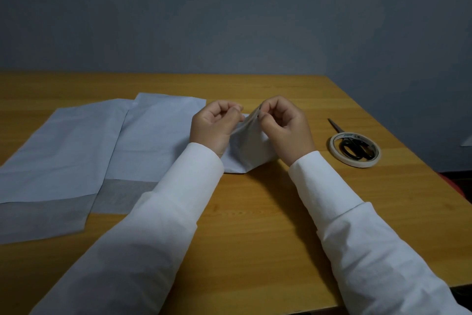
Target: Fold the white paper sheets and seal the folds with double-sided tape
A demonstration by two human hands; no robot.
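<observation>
On the wooden surface [255, 225], left hand [214, 128] and right hand [286, 130] each pinch the folded paper [250, 148] in a fingertip grip; tape roll [355, 150] lettering is unreadable.

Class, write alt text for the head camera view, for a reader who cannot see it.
Both hands, left hand and right hand, pinch the raised top of a folded white paper sheet on a wooden table. More white sheets lie flat at left; at right, scissors rest across a tape roll.
</observation>
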